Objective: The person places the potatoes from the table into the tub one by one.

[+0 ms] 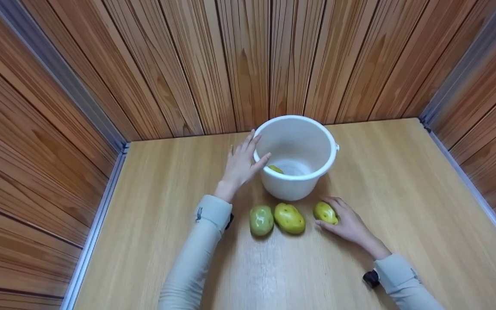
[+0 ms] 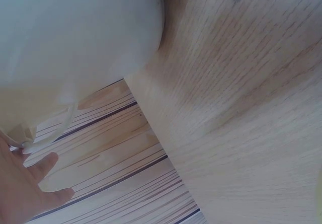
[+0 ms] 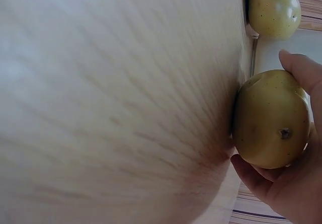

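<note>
Brown wooden boards (image 1: 243, 64) are standing behind a pale counter (image 1: 166, 241), where a white bucket (image 1: 289, 189) is sitting. The right hand (image 1: 349, 221) is holding a small yellow potato (image 1: 324, 211), thumb on one side and fingers curling round the other. That potato is lying in front of the bucket, toward its right. Well apart from it, the left hand (image 1: 239, 163) is resting on the bucket's rim, fingers spreading out. A bigger potato (image 1: 289, 218) and a green potato (image 1: 261, 220) are lying nearby. A yellow lump (image 1: 275, 169) is showing inside the bucket.

The small yellow potato is looking firm, fairly light and hard to break. Its skin is shining, so it may be slippery. Its fat middle is probably offering the best hold.
</note>
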A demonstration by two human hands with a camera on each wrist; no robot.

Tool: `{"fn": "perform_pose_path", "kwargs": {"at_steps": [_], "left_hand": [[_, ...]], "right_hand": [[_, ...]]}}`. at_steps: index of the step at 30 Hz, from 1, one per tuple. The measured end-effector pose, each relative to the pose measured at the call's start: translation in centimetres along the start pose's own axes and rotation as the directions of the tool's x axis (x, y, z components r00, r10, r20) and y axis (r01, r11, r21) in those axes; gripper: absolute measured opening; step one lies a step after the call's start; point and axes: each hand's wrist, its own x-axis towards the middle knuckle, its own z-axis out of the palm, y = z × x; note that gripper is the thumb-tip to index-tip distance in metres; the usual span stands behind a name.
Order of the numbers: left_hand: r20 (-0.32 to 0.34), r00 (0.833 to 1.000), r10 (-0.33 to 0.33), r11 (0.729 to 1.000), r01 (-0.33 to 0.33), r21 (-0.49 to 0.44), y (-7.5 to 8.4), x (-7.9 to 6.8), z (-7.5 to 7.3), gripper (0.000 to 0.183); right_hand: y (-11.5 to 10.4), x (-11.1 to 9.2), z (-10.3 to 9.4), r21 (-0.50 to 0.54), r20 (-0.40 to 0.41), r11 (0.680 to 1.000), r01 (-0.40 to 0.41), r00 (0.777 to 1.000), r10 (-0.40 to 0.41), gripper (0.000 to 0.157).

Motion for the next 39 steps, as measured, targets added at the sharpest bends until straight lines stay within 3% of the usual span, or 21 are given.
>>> {"fn": "perform_pose_path", "kwargs": {"at_steps": [13, 21, 39], "left_hand": [[0.005, 1.000, -0.023, 1.000, 0.023, -0.002, 0.14, 0.04, -0.01, 0.078], [-0.015, 1.000, 0.024, 0.999, -0.024, 0.025, 0.12, -0.02, -0.10, 0.075], [-0.007, 1.000, 0.010, 1.000, -0.010, -0.002, 0.00, 0.02, 0.09, 0.076]], "right_hand": [[0.05, -0.03, -0.01, 0.019, -0.009, 1.000, 0.001, 1.000, -0.001, 0.069], [0.27, -0.06, 0.22, 0.009, -0.063, 0.998, 0.062, 0.996, -0.061, 0.068], [0.20, 0.01, -0.51, 0.022, -0.063, 1.000, 0.020, 0.998, -0.019, 0.069]]}}
